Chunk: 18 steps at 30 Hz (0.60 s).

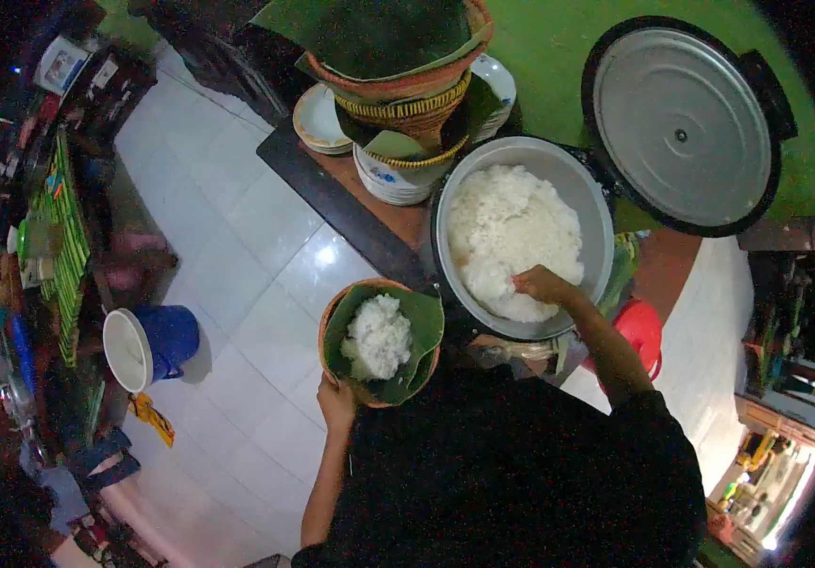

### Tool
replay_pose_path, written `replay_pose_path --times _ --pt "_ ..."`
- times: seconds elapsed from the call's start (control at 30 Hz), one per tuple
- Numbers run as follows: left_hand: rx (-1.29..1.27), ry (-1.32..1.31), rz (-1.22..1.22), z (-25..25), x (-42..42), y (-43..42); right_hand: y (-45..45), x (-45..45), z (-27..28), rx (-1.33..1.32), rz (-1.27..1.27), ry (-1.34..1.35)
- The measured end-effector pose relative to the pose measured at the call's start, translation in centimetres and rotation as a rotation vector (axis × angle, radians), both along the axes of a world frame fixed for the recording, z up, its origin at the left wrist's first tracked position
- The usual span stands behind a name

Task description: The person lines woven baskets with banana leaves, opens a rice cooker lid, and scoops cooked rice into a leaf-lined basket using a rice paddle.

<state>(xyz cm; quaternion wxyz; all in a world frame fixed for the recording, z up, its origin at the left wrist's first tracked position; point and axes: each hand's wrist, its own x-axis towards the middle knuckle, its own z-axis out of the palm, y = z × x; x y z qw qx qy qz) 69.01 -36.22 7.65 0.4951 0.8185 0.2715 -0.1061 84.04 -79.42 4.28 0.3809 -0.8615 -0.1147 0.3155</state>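
My left hand (336,405) grips the rim of a round woven basket (329,317) from its lower left side. Green leaf (424,327) lines the basket, and a mound of white rice (378,337) lies on the leaf. At the right, my right hand (542,284) reaches into a big round cooker pot (600,241) with its fingers in the white rice (516,222). Those fingertips are partly hidden, so whatever they hold cannot be made out. The cooker's lid (677,133) stands open behind the pot.
Stacked leaf-lined baskets (407,90) stand on plates (393,186) left of the cooker, beside another plate stack (320,118). A red container (638,333) is right of the pot. A blue and white bucket (169,341) stands on the tiled floor (247,312).
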Motion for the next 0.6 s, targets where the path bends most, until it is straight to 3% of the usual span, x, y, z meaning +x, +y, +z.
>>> replay_pose_path --times 0.13,0.23,0.3,0.37,0.47,0.5,0.6 --pt "0.003 0.054 0.031 0.0 0.5 0.2 -1.5 0.7 2.1 0.034 -0.094 0.103" --pt "0.0 0.001 0.013 3.1 1.9 -0.6 -0.3 1.2 7.5 -0.096 -0.301 0.049" --pt "0.035 0.008 -0.028 2.1 1.8 0.0 -0.5 1.9 10.2 -0.192 -0.291 0.111" --pt "0.057 0.014 -0.061 0.7 1.5 0.5 2.1 2.0 15.7 -0.144 -0.242 0.008" --pt "0.126 0.098 -0.037 3.8 2.6 -0.3 6.9 1.7 22.3 -0.211 -0.189 -0.016" --pt "0.041 0.086 -0.011 1.7 2.1 0.2 8.6 1.4 23.2 -0.259 -0.176 -0.002" --pt "0.054 0.152 -0.02 4.1 3.0 -0.1 13.3 0.1 23.1 -0.13 0.063 -0.262"
